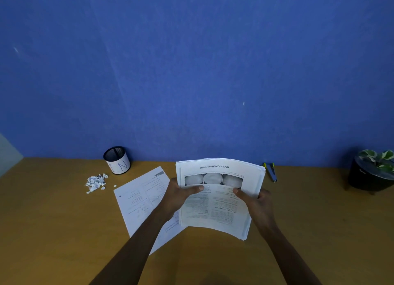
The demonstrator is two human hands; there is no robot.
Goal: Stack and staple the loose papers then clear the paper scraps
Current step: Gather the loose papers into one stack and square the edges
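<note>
I hold a stack of printed papers point(219, 212) above the wooden desk, upside down to me, its pages bowed. My left hand point(181, 196) grips its left edge with the thumb on top. My right hand point(255, 203) grips the right edge the same way. One loose printed sheet point(140, 199) lies flat on the desk to the left, partly under my left arm. A small heap of white paper scraps point(96, 182) sits further left. A blue and yellow stapler point(271, 171) lies by the wall, right of the stack.
A black mesh cup with a white label point(117, 160) stands at the back left near the scraps. A dark pot with a green-white plant point(371, 174) stands at the far right. The blue wall point(191, 71) closes off the desk's back edge.
</note>
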